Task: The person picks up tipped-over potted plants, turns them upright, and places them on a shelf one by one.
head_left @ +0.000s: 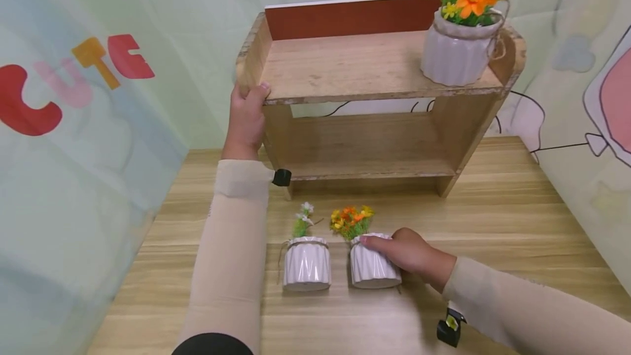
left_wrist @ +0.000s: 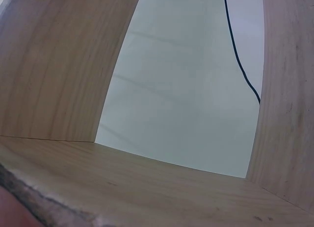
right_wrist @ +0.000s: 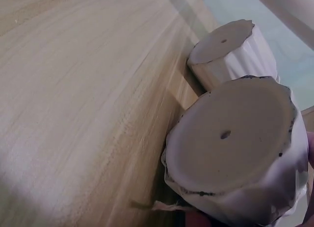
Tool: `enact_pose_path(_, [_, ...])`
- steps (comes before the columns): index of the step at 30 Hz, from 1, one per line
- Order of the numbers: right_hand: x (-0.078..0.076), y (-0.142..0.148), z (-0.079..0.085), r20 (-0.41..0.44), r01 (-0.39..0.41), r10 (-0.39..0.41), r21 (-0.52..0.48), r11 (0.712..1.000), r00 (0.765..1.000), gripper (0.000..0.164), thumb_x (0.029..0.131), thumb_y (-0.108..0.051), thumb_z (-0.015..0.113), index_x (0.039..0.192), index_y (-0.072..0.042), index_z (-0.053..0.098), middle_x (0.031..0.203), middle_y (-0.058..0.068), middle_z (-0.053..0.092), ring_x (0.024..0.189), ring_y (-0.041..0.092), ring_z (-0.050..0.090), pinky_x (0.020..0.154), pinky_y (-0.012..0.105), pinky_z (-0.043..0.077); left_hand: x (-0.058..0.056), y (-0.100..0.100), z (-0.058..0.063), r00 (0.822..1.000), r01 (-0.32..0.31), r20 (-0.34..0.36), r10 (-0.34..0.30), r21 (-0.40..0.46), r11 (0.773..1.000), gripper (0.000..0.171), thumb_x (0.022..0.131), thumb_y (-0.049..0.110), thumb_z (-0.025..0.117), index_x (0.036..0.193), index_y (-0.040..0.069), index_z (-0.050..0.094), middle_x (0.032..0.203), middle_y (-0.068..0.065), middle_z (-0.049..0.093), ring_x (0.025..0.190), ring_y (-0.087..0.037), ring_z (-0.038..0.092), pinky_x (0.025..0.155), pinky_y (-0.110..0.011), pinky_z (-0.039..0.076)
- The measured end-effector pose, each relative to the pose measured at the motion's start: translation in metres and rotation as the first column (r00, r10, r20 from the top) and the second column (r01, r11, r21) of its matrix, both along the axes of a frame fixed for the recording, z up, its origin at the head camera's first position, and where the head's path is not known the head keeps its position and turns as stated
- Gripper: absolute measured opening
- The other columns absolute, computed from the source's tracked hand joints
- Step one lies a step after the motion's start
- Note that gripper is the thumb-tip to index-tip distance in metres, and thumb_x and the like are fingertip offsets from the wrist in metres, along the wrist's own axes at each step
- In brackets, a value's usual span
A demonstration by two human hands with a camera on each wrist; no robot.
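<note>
My left hand (head_left: 245, 120) grips the front left edge of a two-tier wooden shelf (head_left: 345, 67), its thumb on the upper board. In the left wrist view the shelf's inner boards (left_wrist: 54, 65) fill the frame, with only a blurred bit of hand at the lower left corner. On the table, my right hand (head_left: 414, 253) holds a white fluted flowerpot (head_left: 376, 264) with orange and yellow flowers (head_left: 351, 221). That pot lies tipped over, its base (right_wrist: 230, 138) towards the right wrist camera. Beside it, another tipped white flowerpot (head_left: 307, 266) has small white flowers (head_left: 304, 215).
A larger white flowerpot (head_left: 455, 53) with orange and yellow flowers stands upright at the right end of the shelf's top board. The shelf stands at the back of the wood-grain table (head_left: 498, 223), against a printed cloth backdrop (head_left: 197, 26). A dark line (left_wrist: 238, 58) shows behind the shelf.
</note>
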State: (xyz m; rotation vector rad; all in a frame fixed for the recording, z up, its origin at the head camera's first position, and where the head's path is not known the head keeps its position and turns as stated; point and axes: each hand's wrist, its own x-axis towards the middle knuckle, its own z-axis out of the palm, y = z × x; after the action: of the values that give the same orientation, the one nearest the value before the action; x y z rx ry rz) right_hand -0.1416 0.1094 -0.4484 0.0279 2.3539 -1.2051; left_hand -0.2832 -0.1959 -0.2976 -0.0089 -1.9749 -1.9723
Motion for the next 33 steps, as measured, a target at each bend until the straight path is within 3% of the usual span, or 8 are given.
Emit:
enact_pose_path(4, [0.001, 0.0, -0.001, -0.036, 0.003, -0.003, -0.001, 1.0, 0.999, 0.051, 0.086, -0.055, 0.074, 0.073, -0.007, 0.066, 0.077, 0.008, 0.064, 0.07, 0.021, 0.058, 0.06, 0.033, 0.047, 0.0, 0.001, 0.001, 1.0, -0.002, -0.008, 0.002, -0.016, 1.0, 0.061, 0.101, 0.03, 0.054, 0.157, 0.01, 0.041, 0.155, -0.013, 0.048, 0.136, -0.019, 0.048, 0.118, -0.029, 0.035])
enact_pose_path(7, [0.001, 0.0, 0.0, -0.056, 0.018, -0.019, -0.017, 1.0, 0.998, 0.05, 0.085, -0.052, 0.077, 0.079, -0.004, 0.068, 0.077, 0.009, 0.066, 0.068, 0.021, 0.06, 0.057, 0.032, 0.049, 0.002, 0.002, 0.002, 1.0, -0.002, -0.002, 0.002, -0.024, 1.0, 0.062, 0.101, 0.031, 0.054, 0.158, 0.011, 0.04, 0.156, -0.012, 0.047, 0.137, -0.018, 0.047, 0.119, -0.028, 0.035])
enact_pose_path(11, [0.0, 0.001, 0.002, -0.08, 0.052, -0.058, -0.077, 0.996, 0.995, 0.051, 0.085, -0.044, 0.082, 0.098, 0.005, 0.071, 0.083, 0.012, 0.071, 0.071, 0.021, 0.066, 0.059, 0.034, 0.055, 0.002, 0.002, 0.002, 1.0, -0.003, 0.008, 0.003, -0.03, 1.0, 0.063, 0.101, 0.032, 0.054, 0.159, 0.013, 0.039, 0.158, -0.011, 0.046, 0.138, -0.018, 0.046, 0.119, -0.028, 0.034])
enact_pose_path(16, [0.001, 0.002, 0.002, -0.153, 0.047, -0.062, -0.103, 0.994, 0.986, 0.068, 0.083, -0.039, 0.087, 0.124, 0.011, 0.066, 0.104, 0.017, 0.074, 0.087, 0.023, 0.07, 0.072, 0.036, 0.06, 0.002, 0.002, 0.001, 1.0, -0.005, 0.014, 0.005, -0.028, 1.0, 0.065, 0.101, 0.033, 0.054, 0.161, 0.014, 0.037, 0.159, -0.012, 0.044, 0.14, -0.019, 0.045, 0.121, -0.028, 0.032])
enact_pose_path(25, [0.002, 0.002, -0.009, -0.368, -0.013, -0.03, -0.113, 0.994, 0.929, 0.085, 0.078, -0.031, 0.095, 0.142, 0.008, 0.054, 0.137, 0.023, 0.064, 0.125, 0.037, 0.062, 0.108, 0.056, 0.05, 0.0, 0.002, 0.0, 1.0, -0.013, 0.02, 0.013, -0.027, 1.0, 0.067, 0.101, 0.034, 0.054, 0.162, 0.015, 0.035, 0.16, -0.012, 0.043, 0.142, -0.02, 0.044, 0.122, -0.03, 0.031])
enact_pose_path(33, [0.003, 0.002, -0.028, -0.513, -0.068, 0.004, -0.106, 0.992, 0.858, 0.091, 0.073, -0.026, 0.099, 0.146, 0.001, 0.052, 0.139, 0.019, 0.061, 0.129, 0.037, 0.059, 0.112, 0.058, 0.045, 0.0, 0.001, 0.0, 1.0, -0.009, 0.013, 0.01, -0.03, 1.0, 0.066, 0.1, 0.034, 0.054, 0.161, 0.016, 0.037, 0.16, -0.012, 0.044, 0.141, -0.02, 0.045, 0.121, -0.031, 0.032])
